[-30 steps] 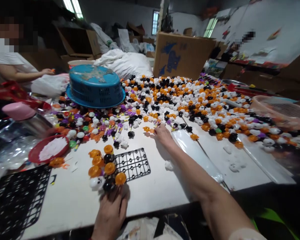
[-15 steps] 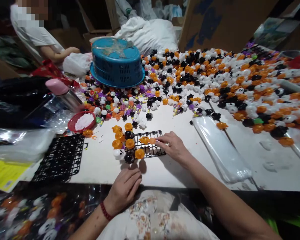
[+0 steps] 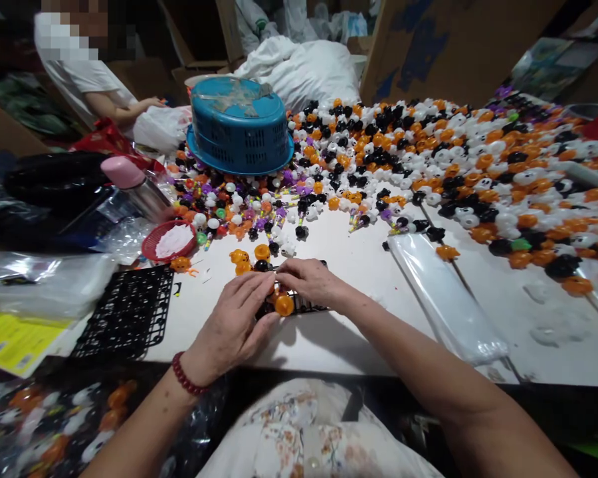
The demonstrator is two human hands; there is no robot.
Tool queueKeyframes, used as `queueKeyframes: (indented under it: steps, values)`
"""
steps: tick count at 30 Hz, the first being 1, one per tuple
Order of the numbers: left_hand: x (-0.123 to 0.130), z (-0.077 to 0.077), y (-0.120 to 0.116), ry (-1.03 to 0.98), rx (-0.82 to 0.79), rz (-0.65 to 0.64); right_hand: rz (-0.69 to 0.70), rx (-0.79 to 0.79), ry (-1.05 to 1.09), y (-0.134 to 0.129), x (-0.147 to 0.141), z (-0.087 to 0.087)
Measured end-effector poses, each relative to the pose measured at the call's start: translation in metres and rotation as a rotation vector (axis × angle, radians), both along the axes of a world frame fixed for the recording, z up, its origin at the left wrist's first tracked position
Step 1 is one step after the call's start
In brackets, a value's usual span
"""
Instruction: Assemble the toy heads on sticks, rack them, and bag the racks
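Observation:
A small black plastic grid lies on the white table, its left part covered by orange and black toy heads and by my hands. My left hand bends over the toys, thumb beside an orange pumpkin head; what its fingertips hold is hidden. From the right, my right hand reaches over the grid with fingers closed and meets the left fingertips. Anything between its fingers cannot be made out. More orange heads show beyond the left hand.
A large pile of toy heads covers the back and right. Clear bags lie right; stacked black grids, a red basket and a pink-capped bottle left. An upturned blue basin stands behind. A person is at back left.
My left hand has moved up from the table edge onto the toys. My right hand has shifted left with the orange piece it held, now hidden. The view has shifted slightly.

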State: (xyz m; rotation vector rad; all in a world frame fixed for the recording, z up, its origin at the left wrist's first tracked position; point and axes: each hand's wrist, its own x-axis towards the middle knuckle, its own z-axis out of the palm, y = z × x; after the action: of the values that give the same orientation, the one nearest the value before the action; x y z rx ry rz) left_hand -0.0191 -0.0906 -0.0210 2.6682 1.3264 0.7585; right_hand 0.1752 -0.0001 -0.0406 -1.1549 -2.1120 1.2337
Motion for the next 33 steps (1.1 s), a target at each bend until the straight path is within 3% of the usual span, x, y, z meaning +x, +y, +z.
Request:
queueKeyframes:
  steps: [5,11,14,19,23,26,29,33]
  values:
    - [0.002,-0.01,0.006,0.113,0.029,-0.012,-0.071,-0.078,0.115,-0.01,-0.002,-0.005]
    - [-0.004,-0.023,0.019,0.172,0.226,-0.094,-0.097,-0.134,0.092,-0.02,-0.002,-0.015]
    - [-0.004,-0.025,0.023,0.139,0.285,-0.121,-0.177,-0.099,0.05,0.006,0.017,-0.019]
    - [-0.004,-0.028,0.027,0.183,0.341,-0.12,-0.566,0.07,-0.459,0.09,0.084,-0.024]
    - [-0.007,-0.031,0.03,0.262,0.36,-0.134,-0.68,0.075,-0.595,0.127,0.118,-0.036]
    - [-0.005,-0.03,0.029,0.234,0.354,-0.142,-0.703,0.105,-0.63,0.124,0.123,-0.045]
    - [0.002,-0.024,0.025,0.197,0.304,-0.114,-0.714,0.123,-0.598,0.103,0.118,-0.051]
    - [0.01,-0.016,0.02,0.19,0.232,-0.127,-0.721,0.065,-0.175,0.058,0.095,-0.056]
